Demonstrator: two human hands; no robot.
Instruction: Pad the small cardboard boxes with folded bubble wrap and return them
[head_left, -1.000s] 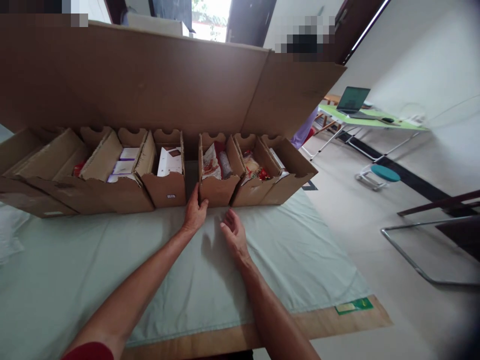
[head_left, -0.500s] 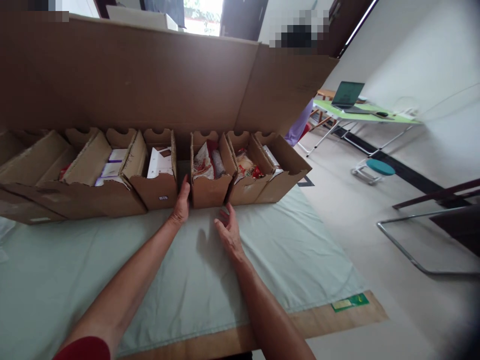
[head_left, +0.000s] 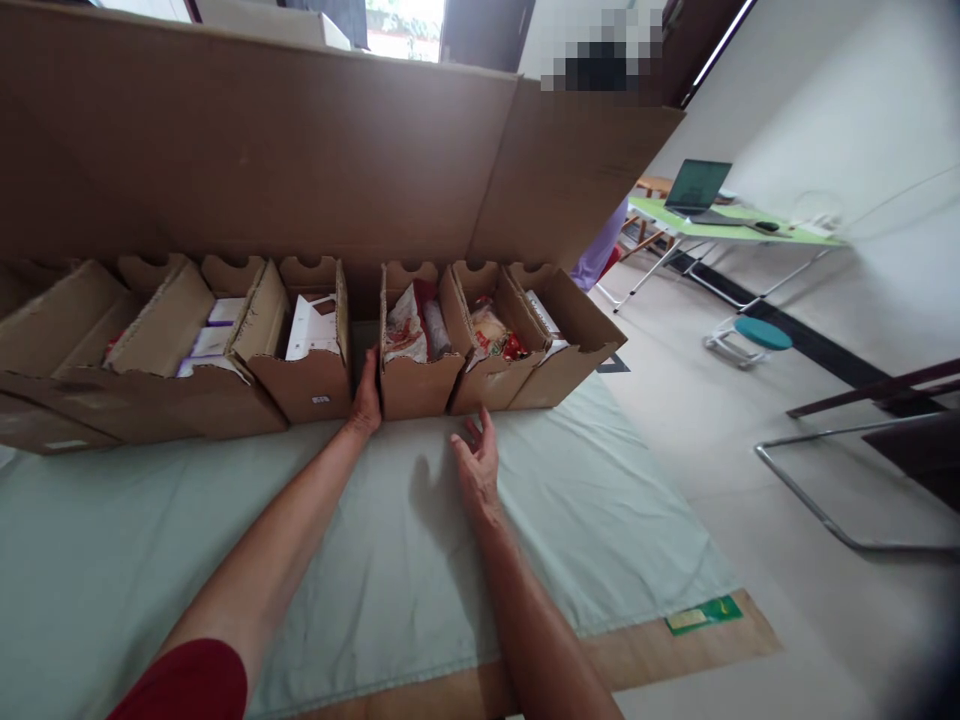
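Observation:
A row of small open cardboard bins stands along the far side of a table covered in a pale green cloth (head_left: 225, 560). My left hand (head_left: 367, 397) reaches into the narrow gap between two bins, fingers straight and flat against the left wall of the middle bin (head_left: 415, 385), which holds printed packets. My right hand (head_left: 478, 455) hovers just above the cloth in front of the neighbouring bin (head_left: 487, 380), fingers loosely spread and holding nothing. The bin (head_left: 311, 385) left of the gap holds white cartons.
A tall cardboard sheet (head_left: 300, 150) stands behind the bins. More bins with white and purple boxes (head_left: 214, 340) run leftward. To the right, beyond the table edge, are bare floor, a teal stool (head_left: 761, 335), a green table with a laptop (head_left: 697, 190), and a metal frame (head_left: 825, 500).
My left hand has slid forward from the bin's front corner into the gap between the bins. My right hand has moved forward and slightly right toward the bins.

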